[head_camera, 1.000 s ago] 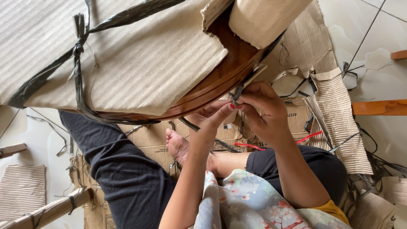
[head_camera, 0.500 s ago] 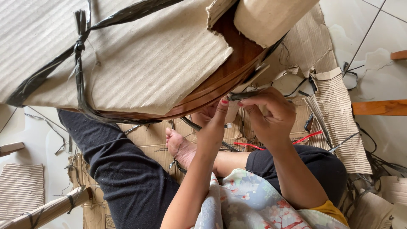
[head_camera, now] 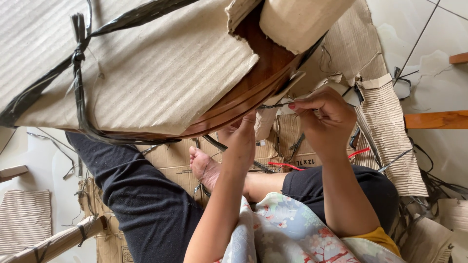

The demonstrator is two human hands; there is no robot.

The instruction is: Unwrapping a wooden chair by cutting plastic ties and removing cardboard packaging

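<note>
The wrapped tabletop (head_camera: 146,73) is lying above the legs (head_camera: 141,195); both hands are sitting at its lower edge, torn cardboard (head_camera: 390,141) lying to its right.

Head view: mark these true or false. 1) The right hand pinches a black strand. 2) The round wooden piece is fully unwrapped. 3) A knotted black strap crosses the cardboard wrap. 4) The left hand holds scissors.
1) True: the right hand pinches a thin black strand at the wooden rim.
2) False: corrugated cardboard wrap covers most of it; only the edge shows.
3) True: the black strap is knotted on the wrap.
4) False: the left hand holds no scissors; it rests at the rim's underside.
</note>
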